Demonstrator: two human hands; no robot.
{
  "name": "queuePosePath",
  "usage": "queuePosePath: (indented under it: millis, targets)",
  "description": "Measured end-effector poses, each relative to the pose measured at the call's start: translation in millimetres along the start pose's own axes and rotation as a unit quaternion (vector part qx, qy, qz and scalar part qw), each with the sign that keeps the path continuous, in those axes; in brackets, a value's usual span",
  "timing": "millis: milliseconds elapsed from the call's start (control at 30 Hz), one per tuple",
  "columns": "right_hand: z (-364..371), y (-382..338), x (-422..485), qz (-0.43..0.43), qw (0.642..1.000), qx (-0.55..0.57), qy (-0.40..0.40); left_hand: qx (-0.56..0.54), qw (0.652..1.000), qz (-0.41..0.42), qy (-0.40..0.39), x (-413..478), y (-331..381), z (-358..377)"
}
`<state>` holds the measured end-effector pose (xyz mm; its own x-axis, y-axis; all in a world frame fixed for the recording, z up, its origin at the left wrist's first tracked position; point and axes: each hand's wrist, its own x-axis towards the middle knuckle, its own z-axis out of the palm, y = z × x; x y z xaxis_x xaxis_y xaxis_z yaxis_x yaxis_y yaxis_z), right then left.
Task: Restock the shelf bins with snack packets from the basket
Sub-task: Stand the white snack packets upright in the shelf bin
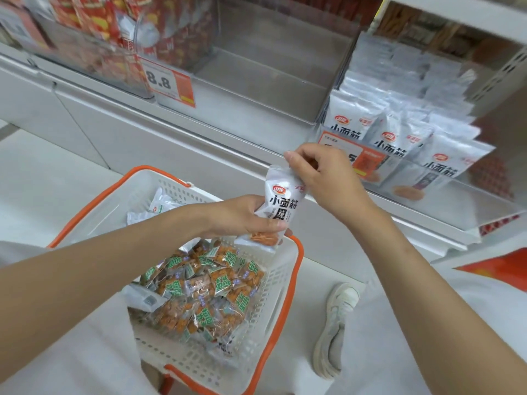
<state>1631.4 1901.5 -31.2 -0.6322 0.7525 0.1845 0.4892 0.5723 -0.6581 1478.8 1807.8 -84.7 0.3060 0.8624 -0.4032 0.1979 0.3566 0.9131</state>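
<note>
1. Nearest: left forearm (99,269) reaching across the basket (295,269), a white plastic lattice with orange rim and handles. Inside, a heap of small clear packets (205,289) with green lettering, too blurred to read.
2. White snack packet (281,199) held above the basket's far edge, just below the shelf front. Left hand (239,216): fingers curled round the lower half. Right hand (322,178): fingers pinching the top edge. Possibly a second packet under the left hand; cannot tell.
3. Handling, by judgement: light, soft crinkly film, likely slippery, contents probably crushable. Best taken by the sealed top edge or flat across both faces, without squeezing.
4. Writing: "小面筋" in black on the held packet, with a red oval logo above it, not legible. Same print on the upright white packets in the right-hand bin (399,129), so likely the destination.
5. Orange-and-white price tag (168,81) left of that, reading "8.8". Red packets (114,21) behind it, blurred.
</note>
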Motion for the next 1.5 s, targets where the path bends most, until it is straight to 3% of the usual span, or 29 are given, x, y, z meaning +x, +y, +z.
queuePosePath:
  millis: [133,300,533,633,733,800,900,1033,1133,1500]
  targets:
    - [-2.9,0.3,-1.4,-0.017,0.999,0.039,-0.034,0.001,1.0,0.004,0.004,-6.9,10.7,-2.4]
    - [-9.8,7.1,-1.9,-0.004,0.996,0.024,0.085,-0.058,0.998,0.024,-0.02,-9.0,20.6,8.4]
    - [-31.4,9.9,-3.0,0.016,0.983,0.069,0.17,0.014,0.978,0.11,0.175,4.7,34.8,18.9]
    - [-47.4,5.7,-8.0,0.053,0.986,0.1,0.124,0.056,0.97,0.131,0.199,10.0,36.6,24.3]
    - [-75.7,7.4,-20.7,0.115,0.979,0.164,-0.024,0.067,0.964,0.152,0.206,17.9,45.1,31.9]
    - [-96.0,13.8,-33.4,0.134,0.976,0.157,-0.073,0.051,0.969,0.159,0.18,25.2,54.5,37.6]
    - [-131.7,20.9,-49.4,0.112,0.985,0.13,0.028,0.09,0.963,0.208,0.145,41.9,77.0,47.1]
    - [-192.0,32.8,-69.4,0.038,0.956,0.177,0.232,0.097,0.929,0.283,0.219,70.3,128.1,60.9]
    - [-213.2,49.0,-79.8,0.012,0.94,0.16,0.302,0.134,0.911,0.298,0.25,88.5,162.2,66.9]
    - [-187.9,97.5,-69.9,0.111,0.962,0.101,0.229,0.247,0.903,0.298,0.184,126.9,207.9,95.5]
